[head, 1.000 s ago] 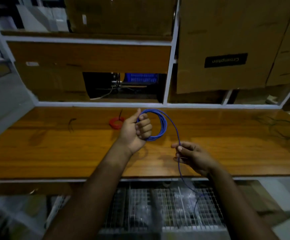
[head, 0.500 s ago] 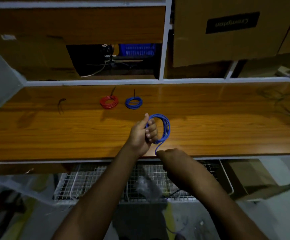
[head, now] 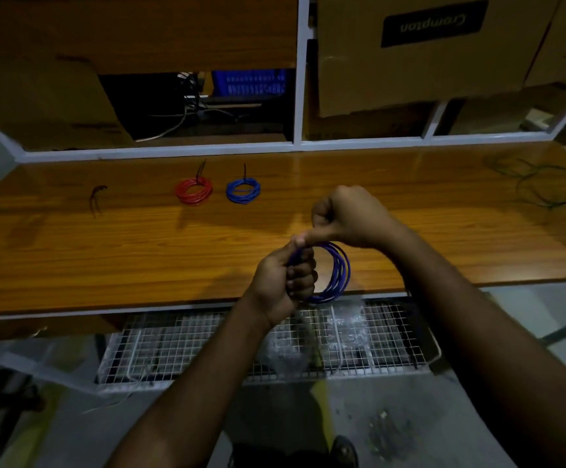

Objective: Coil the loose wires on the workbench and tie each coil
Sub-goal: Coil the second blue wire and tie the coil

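- Hands: left hand (head: 283, 276) fisted around blue coil (head: 337, 273); right hand (head: 345, 219) pinches wire at its top.
- Risk: loosening either grip could let loops spring apart untied.

Blue wire coil (head: 337, 271) in left hand (head: 283, 282), right hand (head: 349, 217) atop.

Behind the bench, white-framed wooden shelving (head: 297, 96) with brown cardboard boxes, one box (head: 423, 52) carrying an upside-down black label. In the open middle compartment, a blue plastic crate (head: 251, 82) beside dark cables. Below the bench edge, a white wire-mesh basket (head: 180, 346) holding crumpled clear plastic bags (head: 285, 356). Grey concrete floor (head: 392, 427) underneath, dimly lit.
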Available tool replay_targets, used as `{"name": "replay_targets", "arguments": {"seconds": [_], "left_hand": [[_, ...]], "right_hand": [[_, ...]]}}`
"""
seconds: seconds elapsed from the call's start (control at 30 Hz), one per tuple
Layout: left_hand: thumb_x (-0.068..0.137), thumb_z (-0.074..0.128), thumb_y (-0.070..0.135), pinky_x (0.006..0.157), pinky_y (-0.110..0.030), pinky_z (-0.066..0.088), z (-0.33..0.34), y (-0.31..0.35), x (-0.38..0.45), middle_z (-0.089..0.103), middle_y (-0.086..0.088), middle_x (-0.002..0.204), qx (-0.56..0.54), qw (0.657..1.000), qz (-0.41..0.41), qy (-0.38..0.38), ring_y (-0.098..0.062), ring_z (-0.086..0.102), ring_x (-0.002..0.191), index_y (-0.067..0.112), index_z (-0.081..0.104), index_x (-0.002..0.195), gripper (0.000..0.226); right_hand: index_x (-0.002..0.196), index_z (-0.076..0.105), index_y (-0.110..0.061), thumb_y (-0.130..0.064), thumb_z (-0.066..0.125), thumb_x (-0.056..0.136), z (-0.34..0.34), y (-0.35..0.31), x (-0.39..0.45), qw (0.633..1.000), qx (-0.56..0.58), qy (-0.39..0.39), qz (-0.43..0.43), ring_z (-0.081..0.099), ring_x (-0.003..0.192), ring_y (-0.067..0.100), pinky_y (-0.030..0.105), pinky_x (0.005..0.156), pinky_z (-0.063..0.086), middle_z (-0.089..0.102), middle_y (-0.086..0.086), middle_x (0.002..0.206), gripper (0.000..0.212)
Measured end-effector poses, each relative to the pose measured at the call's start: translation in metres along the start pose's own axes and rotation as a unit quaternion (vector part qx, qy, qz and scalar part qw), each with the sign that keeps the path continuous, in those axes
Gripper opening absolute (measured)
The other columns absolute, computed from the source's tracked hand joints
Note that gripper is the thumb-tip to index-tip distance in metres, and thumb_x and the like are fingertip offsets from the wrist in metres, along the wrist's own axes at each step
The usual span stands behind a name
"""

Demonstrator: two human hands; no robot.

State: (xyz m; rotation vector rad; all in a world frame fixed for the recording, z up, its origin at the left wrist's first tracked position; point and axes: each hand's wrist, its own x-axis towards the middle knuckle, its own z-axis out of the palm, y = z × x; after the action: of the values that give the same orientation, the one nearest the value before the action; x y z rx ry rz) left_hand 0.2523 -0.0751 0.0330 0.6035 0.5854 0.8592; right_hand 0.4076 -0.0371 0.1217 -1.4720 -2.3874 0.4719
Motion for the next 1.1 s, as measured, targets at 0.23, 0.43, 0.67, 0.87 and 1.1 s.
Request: {"name": "replay_targets", "arguments": {"seconds": [0.23, 0.43, 0.67, 0.87, 1.1], "left_hand": [[0.092, 0.049, 0.043, 0.038, -0.021, 0.021, -0.007, -0.012, -0.012, 0.032, 0.010, 0.044, -0.022, 0.990, -0.082, -0.113, -0.005, 0.022, 0.036, 0.017, 0.053, 0.066, 0.037], [0.095, 0.043, 0.038, 0.039, -0.021, 0.014, -0.042, 0.016, -0.012, 0.022, 0.009, 0.046, -0.152, 0.987, 0.037, 0.027, -0.009, 0.008, 0.045, 0.018, 0.050, 0.058, 0.042], [0.101, 0.035, 0.038, 0.039, -0.022, 0.017, -0.052, 0.023, 0.000, 0.029, 0.007, 0.045, -0.173, 0.979, 0.083, 0.065, -0.008, 0.014, 0.040, 0.017, 0.046, 0.064, 0.044], [0.105, 0.031, 0.039, 0.040, -0.021, 0.015, -0.049, 0.015, 0.017, 0.027, 0.007, 0.044, -0.152, 0.977, 0.099, 0.109, -0.006, 0.023, 0.036, 0.017, 0.042, 0.069, 0.043], [0.105, 0.032, 0.039, 0.040, -0.021, 0.018, -0.038, 0.009, 0.019, 0.028, 0.008, 0.044, -0.082, 0.986, 0.075, 0.124, -0.005, 0.024, 0.036, 0.018, 0.040, 0.070, 0.042]], "right_hand": [[0.054, 0.050, -0.020, -0.049, 0.056, 0.096, 0.015, 0.048, -0.020, 0.918, 0.363, -0.159, 0.024, 0.026, 0.044, 0.015, 0.027, 0.048, 0.022, 0.035, 0.003, 0.050, 0.052], [0.086, 0.067, -0.004, -0.029, 0.076, 0.071, 0.043, 0.113, -0.060, 0.780, 0.596, -0.118, 0.152, 0.028, 0.046, 0.006, 0.019, 0.045, 0.022, 0.041, -0.001, 0.061, 0.030], [0.086, 0.069, -0.015, -0.017, 0.060, 0.098, 0.111, 0.072, -0.091, 0.901, 0.336, 0.073, 0.266, 0.062, 0.047, 0.016, 0.025, 0.043, 0.050, 0.068, 0.008, 0.068, 0.015], [0.094, 0.066, -0.024, -0.032, 0.058, 0.094, 0.128, -0.012, -0.091, 0.990, 0.041, 0.015, 0.132, 0.066, 0.072, 0.013, 0.035, 0.066, 0.055, 0.070, -0.003, 0.079, 0.011], [0.128, 0.064, -0.020, 0.014, 0.050, 0.080, 0.064, -0.040, -0.067, 0.998, 0.002, -0.050, -0.028, 0.060, 0.107, 0.023, 0.026, 0.081, 0.039, 0.067, 0.006, 0.118, 0.060]]}}
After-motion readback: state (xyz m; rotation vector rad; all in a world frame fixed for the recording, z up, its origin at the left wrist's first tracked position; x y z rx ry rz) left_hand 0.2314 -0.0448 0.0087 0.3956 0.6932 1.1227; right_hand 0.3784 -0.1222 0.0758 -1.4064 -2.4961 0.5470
